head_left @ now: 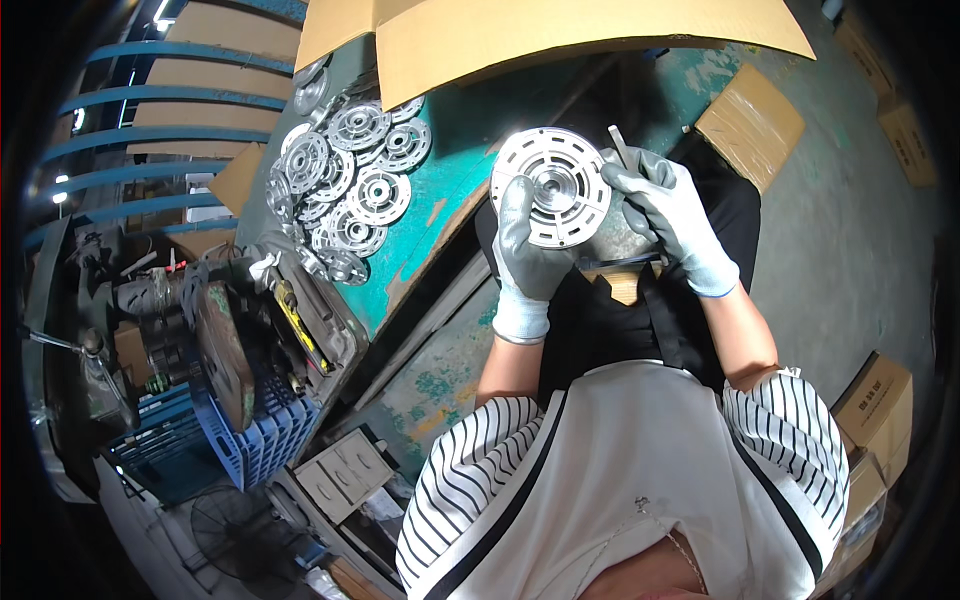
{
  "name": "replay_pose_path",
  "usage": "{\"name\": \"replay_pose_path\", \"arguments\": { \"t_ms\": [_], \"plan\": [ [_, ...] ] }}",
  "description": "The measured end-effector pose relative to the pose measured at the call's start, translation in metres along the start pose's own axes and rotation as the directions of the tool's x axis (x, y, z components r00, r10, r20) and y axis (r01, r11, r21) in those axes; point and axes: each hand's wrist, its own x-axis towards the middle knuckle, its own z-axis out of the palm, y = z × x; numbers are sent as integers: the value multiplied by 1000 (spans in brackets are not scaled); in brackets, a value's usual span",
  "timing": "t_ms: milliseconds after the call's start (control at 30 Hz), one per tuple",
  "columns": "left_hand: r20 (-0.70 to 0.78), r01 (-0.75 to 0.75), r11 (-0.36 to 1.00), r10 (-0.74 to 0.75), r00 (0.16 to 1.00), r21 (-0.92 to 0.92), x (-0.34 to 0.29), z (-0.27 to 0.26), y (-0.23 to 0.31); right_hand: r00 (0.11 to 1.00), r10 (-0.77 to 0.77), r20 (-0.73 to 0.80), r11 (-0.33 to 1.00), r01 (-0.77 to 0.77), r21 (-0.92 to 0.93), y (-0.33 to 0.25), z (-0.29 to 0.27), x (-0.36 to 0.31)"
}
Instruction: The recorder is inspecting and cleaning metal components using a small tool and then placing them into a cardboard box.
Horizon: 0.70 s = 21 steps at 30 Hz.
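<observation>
My gloved left hand grips a round slotted metal disc by its lower left edge, thumb across its face. The disc is held up with its ringed face and centre hole toward me. In my gloved right hand, the fingers are closed around a slim grey metal bar-shaped tool, whose upper end sticks out past the fingers. The hand is close beside the disc's right rim; whether the tool touches it I cannot tell. Several similar metal discs lie in a loose heap on the green worktop to the left.
The green worktop has a worn edge to my left. Cardboard hangs over its far side. A vise-like machine and a blue plastic crate stand at left. Boxes sit on the floor at right.
</observation>
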Motion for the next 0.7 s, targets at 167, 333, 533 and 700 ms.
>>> {"name": "replay_pose_path", "arguments": {
  "t_ms": [167,333,533,700],
  "plan": [
    [96,-112,967,93,991,227,3,-3,-6,998,56,11,998,-56,-15,-1,-3,4],
    [467,689,288,-559,685,-665,-37,-12,-31,997,69,24,996,-71,58,19,0,13],
    [187,416,303,-571,800,-857,21,-68,-41,995,98,31,974,-89,-207,28,3,10],
    [-467,388,779,-613,637,-492,58,-168,-153,990,140,23,970,-133,-205,35,-4,13]
  ]
}}
